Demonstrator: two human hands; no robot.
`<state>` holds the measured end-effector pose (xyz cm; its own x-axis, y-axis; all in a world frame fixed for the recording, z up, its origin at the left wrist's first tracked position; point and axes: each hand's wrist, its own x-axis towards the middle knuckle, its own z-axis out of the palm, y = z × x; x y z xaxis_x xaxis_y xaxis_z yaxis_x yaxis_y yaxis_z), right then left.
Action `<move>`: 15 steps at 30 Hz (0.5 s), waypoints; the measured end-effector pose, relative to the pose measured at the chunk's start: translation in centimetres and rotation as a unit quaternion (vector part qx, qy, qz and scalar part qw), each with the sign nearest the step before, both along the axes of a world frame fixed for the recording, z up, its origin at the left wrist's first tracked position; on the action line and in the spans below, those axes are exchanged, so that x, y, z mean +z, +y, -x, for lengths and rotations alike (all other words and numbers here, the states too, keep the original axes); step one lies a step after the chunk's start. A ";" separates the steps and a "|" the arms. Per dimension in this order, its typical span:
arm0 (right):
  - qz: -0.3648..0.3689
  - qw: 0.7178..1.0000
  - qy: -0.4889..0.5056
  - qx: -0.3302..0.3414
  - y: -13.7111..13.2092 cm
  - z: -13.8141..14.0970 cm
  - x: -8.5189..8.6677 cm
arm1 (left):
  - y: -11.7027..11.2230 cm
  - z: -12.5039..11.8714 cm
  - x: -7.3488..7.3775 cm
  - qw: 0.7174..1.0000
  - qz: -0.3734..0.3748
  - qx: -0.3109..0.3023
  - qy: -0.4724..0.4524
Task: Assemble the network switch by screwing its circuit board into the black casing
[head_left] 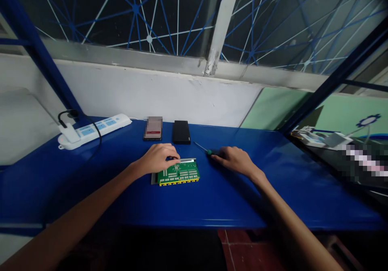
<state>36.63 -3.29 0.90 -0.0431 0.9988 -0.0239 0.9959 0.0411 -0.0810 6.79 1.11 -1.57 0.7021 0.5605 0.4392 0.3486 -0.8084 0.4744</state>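
A green circuit board [180,172] with yellow connectors along its front edge and a silvery metal strip at its back lies on the blue table. My left hand [156,157] grips it at the back left, with thumb and curled fingers by the metal strip; the fingertips are partly hidden. To the right of the board, my right hand [235,159] is closed around the green handle of a screwdriver [209,152]. The screwdriver's thin shaft points up and left, apart from the board.
Behind the board, a black rectangular box [181,132] and a flat device with a partly blurred face [153,129] lie near the wall. A white power strip [100,128] with a black cable stands at the left. White items [338,139] sit on a dark surface at the right.
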 end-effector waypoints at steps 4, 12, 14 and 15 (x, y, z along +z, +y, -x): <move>-0.104 0.977 0.187 -0.009 0.4 0.0 1.4 | 0.4 0.1 -0.3 1.000 0.004 0.009 0.005; -0.313 0.809 0.496 0.042 3.6 3.9 6.1 | 0.6 0.1 -0.3 0.998 0.052 0.007 -0.041; -0.322 0.797 0.509 0.045 3.6 5.4 6.2 | 0.4 0.0 0.0 0.998 0.048 0.017 -0.046; -0.328 0.799 0.502 0.042 3.3 6.1 6.0 | 0.2 -0.1 0.1 0.997 0.047 0.023 -0.049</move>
